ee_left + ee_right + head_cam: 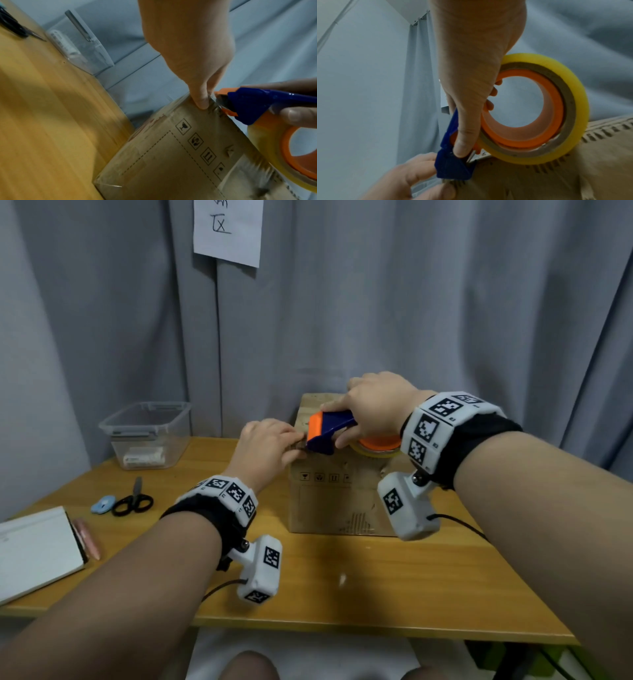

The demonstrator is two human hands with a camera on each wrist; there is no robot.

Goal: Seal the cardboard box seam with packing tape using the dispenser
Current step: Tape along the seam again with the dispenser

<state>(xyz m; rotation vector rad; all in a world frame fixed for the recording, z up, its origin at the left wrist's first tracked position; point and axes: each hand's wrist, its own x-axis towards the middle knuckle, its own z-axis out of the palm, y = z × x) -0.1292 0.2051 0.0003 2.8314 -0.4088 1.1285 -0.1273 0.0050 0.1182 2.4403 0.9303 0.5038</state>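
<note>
- The cardboard box (329, 494) stands on the wooden table (376, 594), near the back edge and a bit to the right of the middle.
- The right hand (373, 405) is wrapped around the blue and orange dispenser (329, 431). Its fingers go through the orange ring, and the thumb presses the blue part. The yellow roll of packing tape (556, 152) rests on top of the box.
- The blue front end of the dispenser sits at the box's top left edge.
- The left hand (265, 448) is just beside that front end. Its fingertips (202, 102) press down on the box edge there, and seem to hold the tape end, which is too blurry to make out clearly.
- I think the taping is only starting or only finishing at this edge. I cannot tell which, and I cannot tell if new tape lies along the top seam, as the hands hide it.
- Shiny old tape shows on the front of the box.
- A clear tub (147, 433) sits at the back left corner of the table. Scissors (133, 501) and a white notebook (34, 549) lie near the left edge.
</note>
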